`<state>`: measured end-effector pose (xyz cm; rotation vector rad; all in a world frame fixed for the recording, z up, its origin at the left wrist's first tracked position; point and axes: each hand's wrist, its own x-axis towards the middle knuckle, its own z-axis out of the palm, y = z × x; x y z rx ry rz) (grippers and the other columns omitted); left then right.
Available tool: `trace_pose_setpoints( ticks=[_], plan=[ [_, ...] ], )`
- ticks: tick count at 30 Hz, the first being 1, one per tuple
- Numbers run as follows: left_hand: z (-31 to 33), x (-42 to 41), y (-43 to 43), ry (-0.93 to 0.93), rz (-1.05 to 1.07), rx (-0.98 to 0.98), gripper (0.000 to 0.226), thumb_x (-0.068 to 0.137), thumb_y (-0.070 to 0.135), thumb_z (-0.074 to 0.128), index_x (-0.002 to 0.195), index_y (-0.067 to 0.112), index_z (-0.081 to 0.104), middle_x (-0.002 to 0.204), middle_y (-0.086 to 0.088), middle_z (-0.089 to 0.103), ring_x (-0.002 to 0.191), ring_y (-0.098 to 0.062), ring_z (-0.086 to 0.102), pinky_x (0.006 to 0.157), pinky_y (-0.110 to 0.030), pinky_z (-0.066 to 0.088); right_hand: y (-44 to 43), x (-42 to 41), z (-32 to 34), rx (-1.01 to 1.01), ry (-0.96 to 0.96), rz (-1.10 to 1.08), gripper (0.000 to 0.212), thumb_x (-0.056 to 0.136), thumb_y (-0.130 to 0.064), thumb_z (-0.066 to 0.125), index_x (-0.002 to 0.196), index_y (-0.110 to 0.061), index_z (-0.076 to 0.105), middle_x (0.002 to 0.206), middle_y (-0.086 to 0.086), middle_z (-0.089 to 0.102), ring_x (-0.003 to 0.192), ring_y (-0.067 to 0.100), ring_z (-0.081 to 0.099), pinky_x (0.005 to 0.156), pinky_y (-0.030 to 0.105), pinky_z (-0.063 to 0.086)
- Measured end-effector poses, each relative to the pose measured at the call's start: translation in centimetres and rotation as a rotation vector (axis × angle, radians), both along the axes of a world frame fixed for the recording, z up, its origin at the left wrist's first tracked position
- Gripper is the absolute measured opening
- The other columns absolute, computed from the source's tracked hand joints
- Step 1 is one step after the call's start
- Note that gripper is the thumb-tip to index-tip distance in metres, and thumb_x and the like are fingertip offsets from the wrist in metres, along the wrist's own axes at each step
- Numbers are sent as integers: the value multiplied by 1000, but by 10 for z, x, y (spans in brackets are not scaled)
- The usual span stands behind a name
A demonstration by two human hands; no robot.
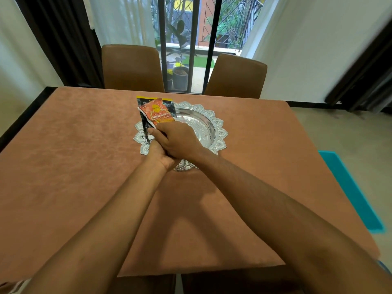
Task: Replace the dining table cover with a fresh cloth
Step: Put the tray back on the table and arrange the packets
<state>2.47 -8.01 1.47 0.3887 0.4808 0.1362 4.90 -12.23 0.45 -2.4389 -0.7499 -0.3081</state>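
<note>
Beyond the far edge of the tabletop I see two brown chairs [131, 66] pushed in, and behind them a barred window [188, 39] with a potted plant [180, 75] outside and pale curtains on either side. A teal mat [352, 192] lies on the floor off to the right.

The table cover [84, 166], a mottled terracotta cloth, is spread flat over the whole tabletop and hangs past the near edge. On it, toward the far middle, sits an ornate silver tray [214, 126] with a scalloped, embossed rim.

Both forearms reach forward and converge over the tray's near-left rim. My right hand [178, 141] is on top, knuckles up, wrist turned inward, with its fingers and thumb curled round the lower end of two snack packs held together. My left hand [159, 154] comes in beneath it, palm turned toward the right hand and pressed against it. Its fingers are hidden under the right hand, so I cannot tell whether it grips anything.

The packs stand tilted up and away from me, over the tray's left side. The orange packet [159, 114] is in front; I can read "GARLIC" in white, and the word after it starts "BHUJ" before it blurs. The black packet [144, 115] behind it has a yellow strip along its top edge; its small print is too blurred to read.
</note>
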Motion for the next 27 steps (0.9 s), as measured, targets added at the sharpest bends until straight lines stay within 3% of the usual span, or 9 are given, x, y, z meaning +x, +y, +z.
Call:
trace_pose_setpoints(
  ticks=[2,5,9,11,14,17,19,23,27],
  plan=[
    [-7,1,4,16,-20,-61,46,107,37,36,69,15,48,52,2,45,59,-6,48,58,-15,45,-5,1,-5,65,-40,18,47,103,-32,58,61,-28,36,55,-12,33,59,16,37,53,32,23],
    [-23,3,22,72,-237,-105,34,100,35,52,75,13,58,65,2,60,60,-10,64,62,-22,55,-10,2,-7,179,-51,18,40,100,-31,59,65,-20,44,55,-12,35,57,17,39,54,34,29],
    [-21,18,29,212,-409,59,25,99,14,46,78,7,59,69,-2,59,56,-14,63,49,-23,55,-22,14,-1,446,60,-148,38,98,-34,62,70,-9,71,64,-1,65,62,17,61,59,35,48],
    [-21,23,31,245,-428,80,29,100,10,42,80,0,60,69,-10,60,46,-19,64,40,-25,54,-40,28,3,538,132,-275,39,99,-35,63,73,-10,76,65,-3,69,61,13,64,60,30,48],
    [-19,24,35,264,-490,63,29,100,11,42,78,2,58,66,-9,55,37,-14,57,33,-19,47,-79,55,-6,282,240,-408,36,98,-29,62,74,-6,76,64,-1,68,56,12,60,61,31,47],
    [-22,28,42,275,-562,-5,29,100,13,42,72,9,50,52,-4,51,31,-7,45,27,-13,34,-103,63,-23,-233,279,-352,24,95,-14,55,87,-5,75,88,10,74,81,26,67,74,33,51],
    [-22,29,45,273,-604,-34,32,100,15,40,69,12,45,45,-1,45,28,-5,39,25,-11,27,-103,58,-27,-483,266,-283,21,94,-10,50,77,-8,63,88,9,65,87,32,64,73,35,46],
    [-25,30,47,288,-611,-29,37,99,15,41,63,11,43,45,2,41,28,-3,33,24,-12,21,-92,45,-24,-653,232,-170,13,90,-2,52,87,2,64,99,19,63,91,37,64,90,48,47],
    [-27,29,51,305,-591,-21,41,97,12,40,56,11,43,43,3,39,27,-3,31,23,-12,19,-88,36,-34,-661,223,-98,13,86,1,55,73,1,57,88,21,59,80,40,63,77,45,52]
  ],
)
